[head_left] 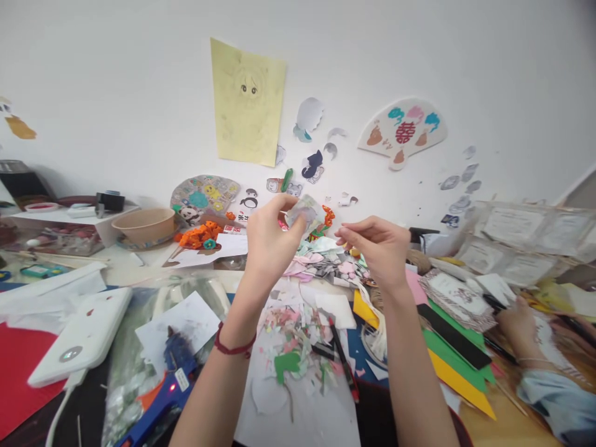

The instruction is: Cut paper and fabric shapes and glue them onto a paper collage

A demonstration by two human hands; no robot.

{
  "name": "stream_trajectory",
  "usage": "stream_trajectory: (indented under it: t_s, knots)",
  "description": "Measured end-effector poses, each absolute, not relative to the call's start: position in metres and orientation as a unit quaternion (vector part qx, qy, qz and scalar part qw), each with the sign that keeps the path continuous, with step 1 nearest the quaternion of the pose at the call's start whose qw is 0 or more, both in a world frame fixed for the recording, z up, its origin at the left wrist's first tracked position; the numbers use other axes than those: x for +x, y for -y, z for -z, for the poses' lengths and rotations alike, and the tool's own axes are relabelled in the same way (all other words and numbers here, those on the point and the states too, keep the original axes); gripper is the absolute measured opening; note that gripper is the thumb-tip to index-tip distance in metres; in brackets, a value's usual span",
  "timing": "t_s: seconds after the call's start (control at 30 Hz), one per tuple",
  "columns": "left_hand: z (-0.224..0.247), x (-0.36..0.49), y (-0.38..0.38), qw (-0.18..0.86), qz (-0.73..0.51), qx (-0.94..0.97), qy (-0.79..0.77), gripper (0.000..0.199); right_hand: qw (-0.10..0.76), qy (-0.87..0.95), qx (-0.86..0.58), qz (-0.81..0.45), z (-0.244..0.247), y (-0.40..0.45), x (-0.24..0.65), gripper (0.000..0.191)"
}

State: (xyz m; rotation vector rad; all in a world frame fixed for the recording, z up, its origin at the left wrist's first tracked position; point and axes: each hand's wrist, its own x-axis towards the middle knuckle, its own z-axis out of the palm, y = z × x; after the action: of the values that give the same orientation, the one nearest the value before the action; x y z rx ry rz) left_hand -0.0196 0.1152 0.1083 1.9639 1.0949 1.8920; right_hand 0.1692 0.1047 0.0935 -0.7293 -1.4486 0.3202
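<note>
Pinching thin pc point(308, 208) w/ L hand point(274, 234); R hand point(382, 247) raised, curled

Gap between hands point(274, 233); paper scraps point(287, 365) crowd space below.

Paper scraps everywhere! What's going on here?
Someone is holding a small pale piece in their left hand. Their right hand is raised beside it, fingertips close together; I can't tell if they hold anything. Below, cut paper scraps lie on a white sheet, with a blue glue gun off to the left. Another person's hand is at the far right.
</note>
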Motion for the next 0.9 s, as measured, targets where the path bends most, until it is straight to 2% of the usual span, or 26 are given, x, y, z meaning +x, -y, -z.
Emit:
stream_trajectory:
  t_s: [0.23, 0.43, 0.77, 0.9]
  knots:
    - [-0.107, -0.02, -0.117, 0.109, -0.631, 0.67, -0.376, 0.012, 0.631, 0.677, -0.35, -0.142, -0.091, -0.11, 0.171, 0.02]
    - [-0.109, -0.019, -0.114, 0.124, -0.617, 0.684, -0.368, 0.009, 0.616, 0.672, -0.392, -0.124, -0.088, -0.115, 0.175, 0.006]
    - [-0.108, -0.021, -0.117, 0.197, -0.599, 0.691, -0.354, 0.011, 0.598, 0.616, -0.498, -0.121, -0.081, -0.124, 0.188, 0.025]
    - [-0.104, -0.021, -0.121, 0.232, -0.584, 0.701, -0.337, 0.013, 0.567, 0.629, -0.517, -0.123, -0.085, -0.12, 0.186, 0.045]
